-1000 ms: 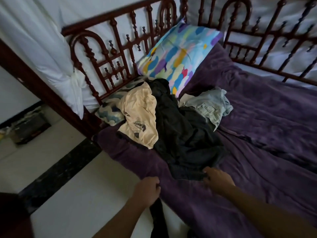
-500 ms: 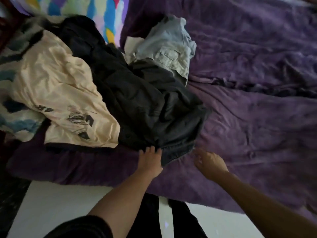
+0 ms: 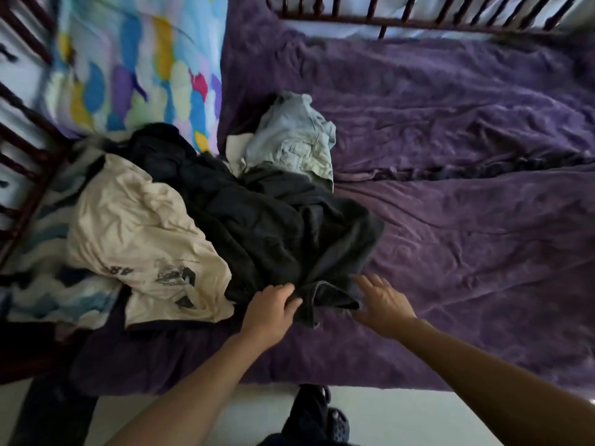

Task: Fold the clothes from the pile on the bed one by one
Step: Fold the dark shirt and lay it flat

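Note:
A pile of clothes lies on the purple bed cover (image 3: 467,252). A dark grey garment (image 3: 289,233) is in the middle of the pile, a cream printed T-shirt (image 3: 138,233) on its left, and a pale blue denim piece (image 3: 296,140) behind. My left hand (image 3: 270,310) grips the near hem of the dark garment, fingers curled over the cloth. My right hand (image 3: 383,300) hovers with spread fingers just right of that hem, its fingertips at the fabric's edge.
A colourful pillow (image 3: 138,69) leans at the head of the bed against the dark wooden headboard (image 3: 22,162). A blue and white patterned cloth (image 3: 42,284) lies under the T-shirt. A wooden rail (image 3: 386,17) runs along the far side. Pale floor (image 3: 402,413) lies below.
My view has tilted down and closer over the bed. My left hand has closed on the dark garment's hem, and my right hand has moved in beside it.

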